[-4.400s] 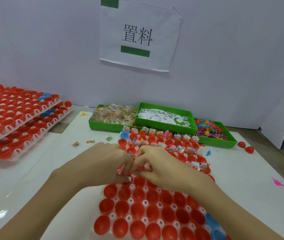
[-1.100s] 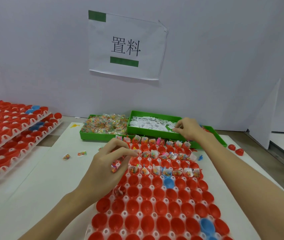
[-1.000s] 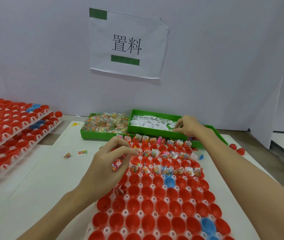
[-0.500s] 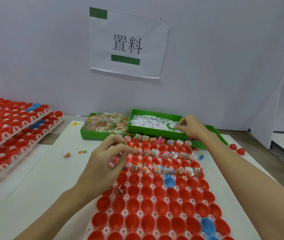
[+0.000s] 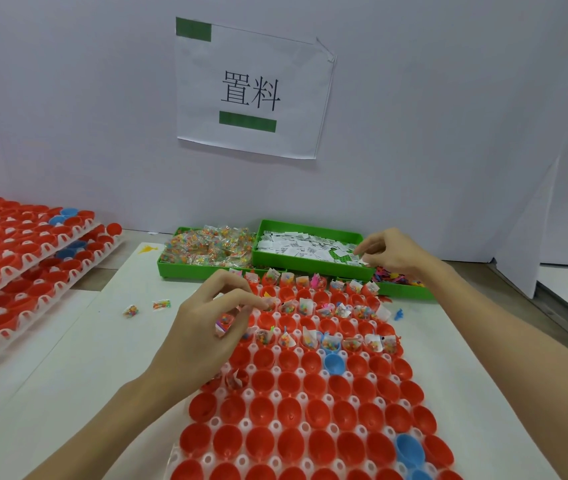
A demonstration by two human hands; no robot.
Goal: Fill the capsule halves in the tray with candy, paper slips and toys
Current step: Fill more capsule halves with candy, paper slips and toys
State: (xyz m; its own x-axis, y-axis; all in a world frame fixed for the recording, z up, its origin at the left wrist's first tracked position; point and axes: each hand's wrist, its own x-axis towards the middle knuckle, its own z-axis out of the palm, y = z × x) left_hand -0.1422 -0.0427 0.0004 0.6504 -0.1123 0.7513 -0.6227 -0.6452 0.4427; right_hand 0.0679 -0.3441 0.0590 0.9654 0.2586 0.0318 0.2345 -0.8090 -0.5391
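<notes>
Three far rows of the capsule tray (image 5: pixel 277 396) already carry candy packets and slips; near rows of red halves w/ a few blue ones look unfilled. So roughly a third done, by my read.

Step in hand: restocking + dropping. Right hand (image 5: pixel 391 252) is over the near right corner of the paper-slip bin (image 5: pixel 310 249), fingertips curled down onto the slips, pinching at one; can't tell if a slip is actually lifted yet. Left hand (image 5: pixel 206 327) hovers over the tray's left edge around the 2nd–3rd row, thumb and fingers curled round a small candy packet (image 5: pixel 224 323).

Next move, as I judge it: left drops the packet into the nearest open half, right brings a slip back to the same row. Needs fine pinch, low release so light paper doesn't flutter out.

Room: candy bin (image 5: pixel 206 251) left of the slip bin, toy bin (image 5: pixel 402 282) right, partly hidden by the right wrist; all three butt against the tray's far edge, so the reach is short but tight. Desk (image 5: pixel 78 358) left of the tray has two loose packets (image 5: pixel 145 308). Stacked trays (image 5: pixel 26 258) far left, well apart. Wall close behind the bins.
</notes>
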